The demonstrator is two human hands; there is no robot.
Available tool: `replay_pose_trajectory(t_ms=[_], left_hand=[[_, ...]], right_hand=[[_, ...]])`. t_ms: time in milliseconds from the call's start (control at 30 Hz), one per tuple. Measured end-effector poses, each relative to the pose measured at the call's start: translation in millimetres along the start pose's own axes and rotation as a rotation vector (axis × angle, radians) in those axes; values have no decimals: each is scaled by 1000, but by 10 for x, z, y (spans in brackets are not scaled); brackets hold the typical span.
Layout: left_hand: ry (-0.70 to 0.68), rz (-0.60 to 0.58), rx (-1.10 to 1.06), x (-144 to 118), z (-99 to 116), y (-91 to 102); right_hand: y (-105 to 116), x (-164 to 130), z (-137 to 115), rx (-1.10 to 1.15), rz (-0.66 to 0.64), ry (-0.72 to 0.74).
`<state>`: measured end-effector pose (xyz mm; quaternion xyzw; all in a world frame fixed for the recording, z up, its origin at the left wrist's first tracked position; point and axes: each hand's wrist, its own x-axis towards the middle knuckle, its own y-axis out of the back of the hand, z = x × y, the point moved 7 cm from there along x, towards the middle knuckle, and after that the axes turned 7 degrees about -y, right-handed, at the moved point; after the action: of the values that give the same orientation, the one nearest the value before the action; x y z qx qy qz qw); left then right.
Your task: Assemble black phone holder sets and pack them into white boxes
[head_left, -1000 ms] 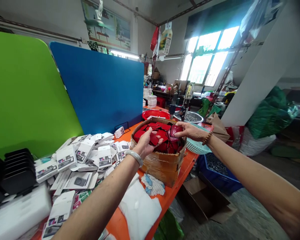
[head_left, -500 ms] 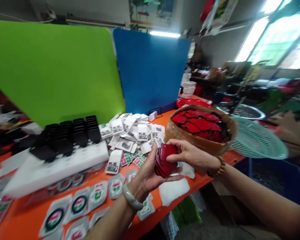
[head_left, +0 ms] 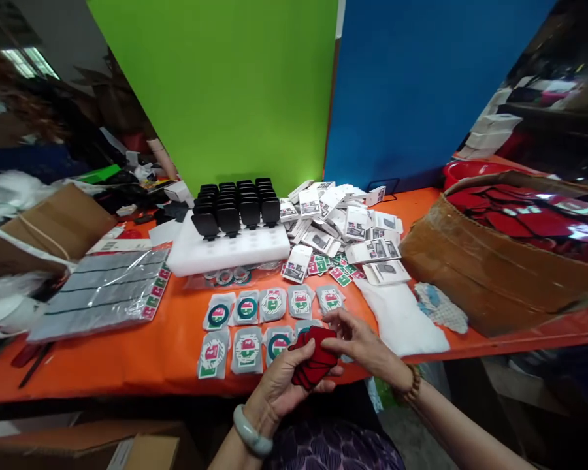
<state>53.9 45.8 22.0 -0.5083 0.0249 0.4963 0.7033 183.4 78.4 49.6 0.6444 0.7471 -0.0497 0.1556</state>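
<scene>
Our left hand (head_left: 281, 385) cupped a fanned stack of red pieces (head_left: 314, 364) at the orange desk (head_left: 142, 356) edge. Our right hand (head_left: 360, 343), immediately right, pinched the stack's top.

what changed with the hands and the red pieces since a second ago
Both hands left the cardboard box with a stack of red pieces and came back to the near table edge. The left hand cups the stack; the right hand fingers its top. The box remains full of red pieces.

foam block (head_left: 235, 251) left of packets (head_left: 343, 225), box (head_left: 494, 274) right
</scene>
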Motion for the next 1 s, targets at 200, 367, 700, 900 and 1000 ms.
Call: replay_pose_trajectory(t_ms=[200,367,700,900,1000], left_hand=[[-94,47,-33,-70,17,172],[-123,52,-13,-40,32,188],[-60,203,-45,45,-58,323],[-97,287,-125,43,47,373],[-118,323,-133,45,109,390]], right_hand=[[-200,106,119,255,-143,-202],[-45,212,204,265,-97,-265],[708,905,263,-86,89,-82],[688,1127,359,-218,135,-32],[721,1125,359,-314,227,1]])
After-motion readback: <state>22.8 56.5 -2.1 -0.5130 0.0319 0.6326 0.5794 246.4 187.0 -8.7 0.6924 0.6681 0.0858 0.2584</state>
